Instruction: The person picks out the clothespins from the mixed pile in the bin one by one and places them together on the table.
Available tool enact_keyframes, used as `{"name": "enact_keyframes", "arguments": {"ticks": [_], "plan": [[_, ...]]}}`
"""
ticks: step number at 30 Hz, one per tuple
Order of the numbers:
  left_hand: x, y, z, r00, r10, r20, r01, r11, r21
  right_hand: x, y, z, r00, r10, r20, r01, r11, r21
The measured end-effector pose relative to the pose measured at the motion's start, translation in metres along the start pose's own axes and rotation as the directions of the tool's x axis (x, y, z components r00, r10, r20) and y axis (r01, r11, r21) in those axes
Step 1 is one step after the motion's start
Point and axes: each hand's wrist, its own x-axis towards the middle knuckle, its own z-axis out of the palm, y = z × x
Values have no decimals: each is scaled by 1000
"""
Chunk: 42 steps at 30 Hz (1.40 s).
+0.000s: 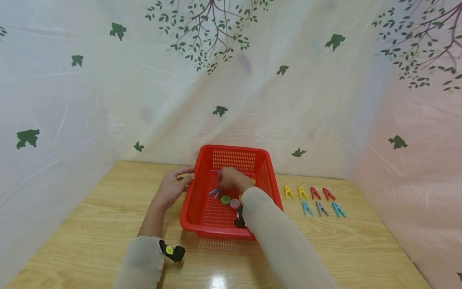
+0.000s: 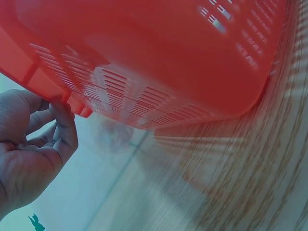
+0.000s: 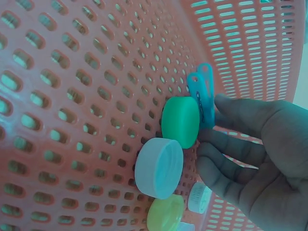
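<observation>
A red plastic basket (image 1: 189, 208) with slotted walls stands on the wooden table. At its left side my left hand (image 1: 172, 188) grips the rim, fingers curled at the edge in the left wrist view (image 2: 33, 144). Inside the basket, my right hand (image 1: 232, 179) reaches down and pinches one end of a blue clothespin (image 3: 202, 94) between thumb and forefinger. Close beside that clothespin lie a green bottle cap (image 3: 180, 122), a pale pink cap (image 1: 235, 203) and a yellow cap (image 3: 166, 213). A small white cap (image 3: 198, 197) is under the curled fingers.
Right of the basket, clothespins lie in two rows: yellow (image 1: 288, 192) and red (image 1: 315, 193) behind, blue (image 1: 307, 208) and grey (image 1: 322, 208) in front. A patterned curtain (image 1: 252, 120) hangs behind the wooden table (image 1: 90, 224).
</observation>
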Motion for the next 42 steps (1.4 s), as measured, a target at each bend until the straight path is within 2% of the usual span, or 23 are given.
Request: {"name": "enact_keyframes", "arguments": {"ticks": [3,10,21,28,36,42], "plan": [[0,0,0,1000,-3,0,3,1000,-2,0,2,1,1000,-8,24,8,1000,25],[0,-1,1,1000,10,4,-10,1000,-22,1,3,4,995,-97,37,96,995,21],[-1,-1,0,1000,13,0,-13,1000,-16,2,3,5,984,-159,86,152,985,78],[-1,1,0,1000,-1,6,1,1000,-19,3,0,5,983,-161,90,155,985,70],[-3,2,1,1000,-7,11,7,1000,-26,-1,-2,5,984,-139,110,127,986,109],[0,0,1,1000,-2,0,2,1000,-17,0,-2,6,983,-151,105,141,985,97]]}}
